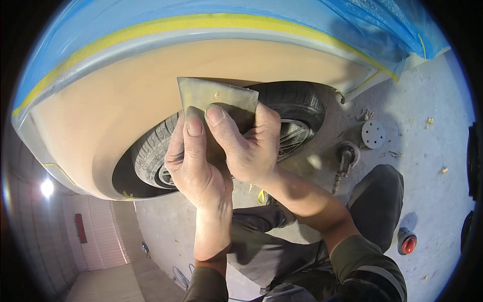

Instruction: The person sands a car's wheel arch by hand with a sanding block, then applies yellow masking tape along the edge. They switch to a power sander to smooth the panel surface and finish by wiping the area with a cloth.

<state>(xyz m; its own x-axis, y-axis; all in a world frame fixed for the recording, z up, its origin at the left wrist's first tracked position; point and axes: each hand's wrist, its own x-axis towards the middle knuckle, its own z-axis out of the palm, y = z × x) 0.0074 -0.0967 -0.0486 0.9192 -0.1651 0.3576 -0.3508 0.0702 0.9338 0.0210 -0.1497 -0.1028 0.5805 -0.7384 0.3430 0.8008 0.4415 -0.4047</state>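
A thin, flat grey putty spreader point(219, 94) with a small yellowish dab on its face is held up in front of the car. My left hand point(197, 163) grips its lower left part, thumb pressed against the face. From the other side my right hand point(251, 146) holds it too, its thumb lying next to the left one and the fingers behind. Beyond the spreader spreads the car's fender panel point(100, 105), coated in smooth tan filler above the wheel arch. The spreader's far edge overlaps the panel in view; whether it touches, I cannot tell.
Blue masking film point(126, 20) and yellow tape point(201, 21) border the panel. Below the arch is a tyre point(297, 103). On the concrete floor lie a round sanding disc point(373, 134), a sander point(347, 156) and a red-topped object point(408, 245). My bent knee point(380, 201) is at right.
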